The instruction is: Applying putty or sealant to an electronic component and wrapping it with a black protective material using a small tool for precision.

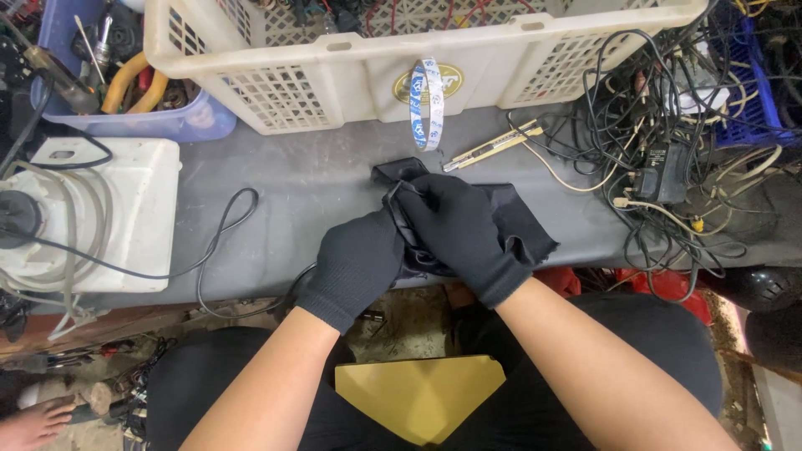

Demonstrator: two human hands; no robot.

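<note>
Both my hands wear black knit gloves and meet over a black cloth (522,227) bunched at the front edge of the grey table (309,179). My right hand (459,230) lies on top, fingers curled into the cloth's folds. My left hand (359,263) grips the cloth's left side from beneath, partly covered by the right. What the cloth wraps, if anything, is hidden. A yellow-handled utility knife (491,146) lies just beyond the hands, and a blue-and-white tape ring (428,104) stands upright behind it.
A cream plastic crate (351,71) spans the back. A tangle of black cables with a power adapter (660,171) fills the right. A white appliance (92,213) sits left, its cord (221,234) looping across the table. A blue tub (125,117) holds tools. A yellow object (418,397) lies on my lap.
</note>
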